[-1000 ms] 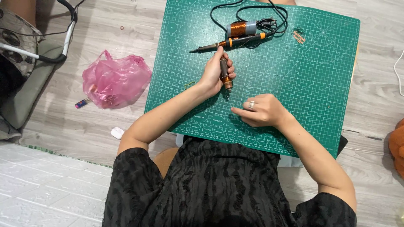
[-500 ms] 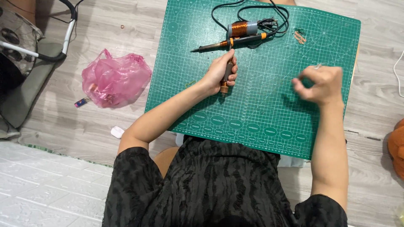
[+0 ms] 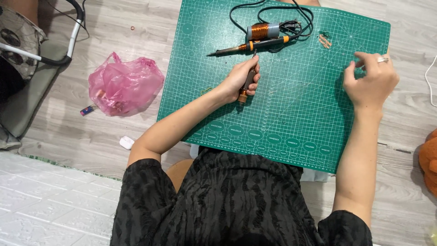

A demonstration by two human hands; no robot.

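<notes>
My left hand (image 3: 237,78) is closed around a small tool with a brown handle (image 3: 248,83), held upright on the green cutting mat (image 3: 296,123). Just beyond it lie a soldering iron (image 3: 248,46) with a black cord and a spool of copper wire (image 3: 260,31). My right hand (image 3: 371,81), a ring on one finger, hovers at the mat's right edge with its fingers curled. I see nothing in it. A few short copper bits (image 3: 324,40) lie near the mat's far right corner.
The mat lies on a grey wood floor. A pink plastic bag (image 3: 124,86) sits to the left, a small white object (image 3: 126,142) nearer me. A seat with a metal tube frame (image 3: 45,57) stands far left. An orange plush thing (image 3: 429,159) and a white cable (image 3: 429,77) lie at the right.
My right hand has moved from the middle of the mat out to its right edge and farther from me. My left hand has kept its hold on the tool in the same spot.
</notes>
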